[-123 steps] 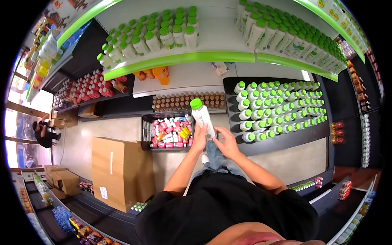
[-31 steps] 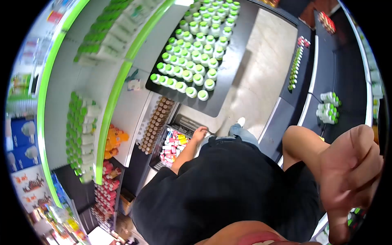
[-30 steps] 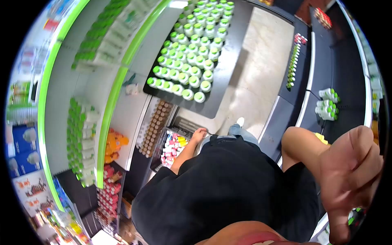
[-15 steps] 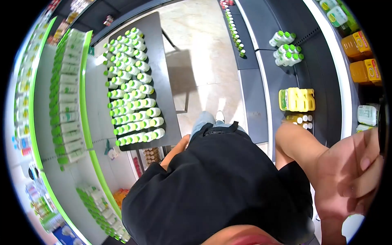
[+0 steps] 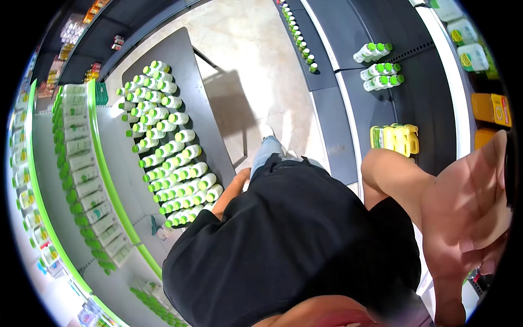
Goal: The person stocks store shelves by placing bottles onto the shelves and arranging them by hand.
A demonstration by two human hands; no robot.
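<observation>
My right hand [image 5: 471, 212] is raised close to the camera at the right edge, palm toward me. Its thumb points down, apart from the partly bent fingers; nothing shows in the palm, and some fingertips meet the dark border. My left hand [image 5: 241, 177] hangs low beside my thigh, near the dark table [image 5: 201, 109]; its fingers are mostly hidden. Many white bottles with green caps [image 5: 174, 147] stand in rows on that table, apart from the hand.
On the left, green-edged shelves [image 5: 117, 210] hold rows of white, green-capped packs [image 5: 81, 161]. The dark shelf [image 5: 332, 114] on the right carries white bottles [image 5: 381, 68] and yellow jugs [image 5: 395, 139]. Orange jugs [image 5: 487, 107] stand higher up. Pale floor [image 5: 267, 65] runs between.
The view has turned, and the table and left shelves appear lower. One foot has moved forward. My right hand stays raised, its fingers a little less curled. My left hand still hangs at my side.
</observation>
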